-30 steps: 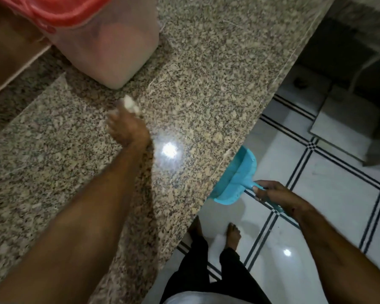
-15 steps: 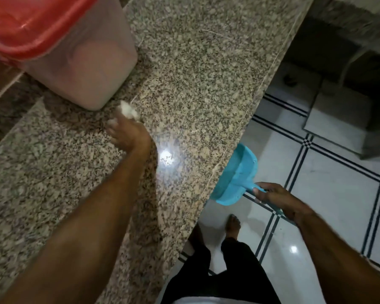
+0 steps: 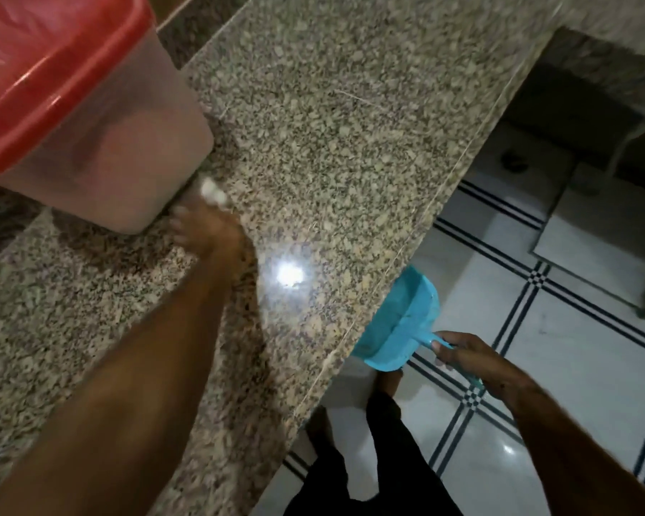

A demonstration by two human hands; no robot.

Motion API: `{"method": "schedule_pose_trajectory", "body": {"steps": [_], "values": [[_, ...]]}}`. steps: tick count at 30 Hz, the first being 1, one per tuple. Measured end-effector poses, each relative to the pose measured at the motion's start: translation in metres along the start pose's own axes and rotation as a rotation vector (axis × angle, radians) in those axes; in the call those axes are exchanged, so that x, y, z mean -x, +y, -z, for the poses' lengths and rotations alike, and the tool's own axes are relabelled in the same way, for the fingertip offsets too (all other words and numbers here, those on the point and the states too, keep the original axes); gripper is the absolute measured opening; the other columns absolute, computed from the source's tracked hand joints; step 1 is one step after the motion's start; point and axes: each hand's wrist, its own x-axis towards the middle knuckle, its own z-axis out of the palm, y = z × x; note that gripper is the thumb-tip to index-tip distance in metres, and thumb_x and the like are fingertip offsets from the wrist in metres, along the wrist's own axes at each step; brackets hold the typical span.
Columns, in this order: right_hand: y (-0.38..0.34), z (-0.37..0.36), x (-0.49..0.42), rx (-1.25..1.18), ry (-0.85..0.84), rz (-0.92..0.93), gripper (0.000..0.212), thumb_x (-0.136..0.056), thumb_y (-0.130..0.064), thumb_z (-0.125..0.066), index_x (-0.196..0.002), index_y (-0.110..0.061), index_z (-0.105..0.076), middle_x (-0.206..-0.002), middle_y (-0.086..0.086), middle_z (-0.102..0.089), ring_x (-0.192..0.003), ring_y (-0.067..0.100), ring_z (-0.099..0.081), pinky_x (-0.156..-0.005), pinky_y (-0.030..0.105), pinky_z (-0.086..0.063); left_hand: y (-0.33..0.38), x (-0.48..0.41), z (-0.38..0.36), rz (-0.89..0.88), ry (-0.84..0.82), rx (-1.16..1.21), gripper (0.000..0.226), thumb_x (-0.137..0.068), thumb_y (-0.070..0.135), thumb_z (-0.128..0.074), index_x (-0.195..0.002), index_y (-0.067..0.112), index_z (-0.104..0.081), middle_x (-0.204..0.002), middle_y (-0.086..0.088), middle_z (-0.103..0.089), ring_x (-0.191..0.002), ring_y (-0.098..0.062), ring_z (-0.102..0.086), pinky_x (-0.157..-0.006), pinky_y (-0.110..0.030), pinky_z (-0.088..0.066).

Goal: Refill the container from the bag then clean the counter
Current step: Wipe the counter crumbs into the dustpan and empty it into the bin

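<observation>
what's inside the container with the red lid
Through the cloudy wall of the container, a pale pinkish fill shows, reaching partway up. What it is cannot be told. The red lid hides the top, and the left hand wipes beside its base.

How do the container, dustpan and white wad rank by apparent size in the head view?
1. Container: largest by far, though it is cut off by the frame and near the camera.
2. Dustpan: clearly smaller.
3. White wad at the left hand: smallest, partly hidden and blurred.
</observation>
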Motion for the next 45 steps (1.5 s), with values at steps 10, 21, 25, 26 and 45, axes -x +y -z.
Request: {"method": "schedule_pose_trajectory", "body": {"steps": [10,21,25,26,45], "values": [[-0.024,0.082,-0.045,0.076,-0.051,0.010,0.027,-0.100,-0.021,-0.062,-0.122,-0.007,-0.070,-0.080,-0.003,-0.068,-0.077,0.011,-0.060,-0.067,0.017,-0.049,0.107,0.141,-0.034,-0.819,-0.358,-0.002,0.048,-0.098,0.038,-0.039,-0.145,0.034,-0.050,-0.130,-0.009,-0.053,-0.118,-0.027,-0.048,-0.098,-0.042,-0.039],[-0.038,0.150,-0.073,0.080,0.041,0.007,0.017,-0.098,-0.029,-0.065,-0.110,-0.020,-0.073,-0.082,-0.004,-0.071,-0.077,0.009,-0.065,-0.061,0.013,-0.050,0.167,0.043,-0.051,-0.153,-0.115,0.012,0.039,-0.101,0.032,-0.050,-0.139,0.027,-0.053,-0.141,-0.012,-0.054,-0.128,-0.032,-0.052,-0.105,-0.044,-0.040],[-0.054,0.159,-0.076,0.075,0.056,0.028,0.012,-0.099,-0.029,-0.064,-0.107,-0.026,-0.072,-0.083,-0.006,-0.071,-0.073,0.002,-0.066,-0.059,0.008,-0.049,0.189,0.130,-0.060,-0.899,-0.326,0.050,0.039,-0.100,0.027,-0.049,-0.139,0.024,-0.056,-0.126,-0.012,-0.056,-0.114,-0.029,-0.052,-0.098,-0.044,-0.043],[-0.057,0.161,-0.076,0.075,0.056,0.027,0.014,-0.099,-0.030,-0.064,-0.110,-0.026,-0.072,-0.085,-0.005,-0.072,-0.073,0.001,-0.068,-0.059,0.008,-0.049,0.192,0.123,-0.061,-0.947,-0.367,0.077,0.040,-0.097,0.021,-0.054,-0.136,0.021,-0.058,-0.120,-0.016,-0.058,-0.111,-0.033,-0.055,-0.095,-0.046,-0.043],[-0.044,0.150,-0.051,0.020,0.108,-0.012,0.025,-0.100,-0.029,-0.063,-0.119,-0.015,-0.071,-0.087,0.004,-0.073,-0.080,0.012,-0.067,-0.073,0.024,-0.051,0.170,0.133,-0.051,-1.259,-0.688,0.224,0.045,-0.098,0.044,-0.036,-0.128,0.038,-0.068,-0.119,-0.004,-0.059,-0.107,-0.021,-0.046,-0.088,-0.035,-0.028]]}}
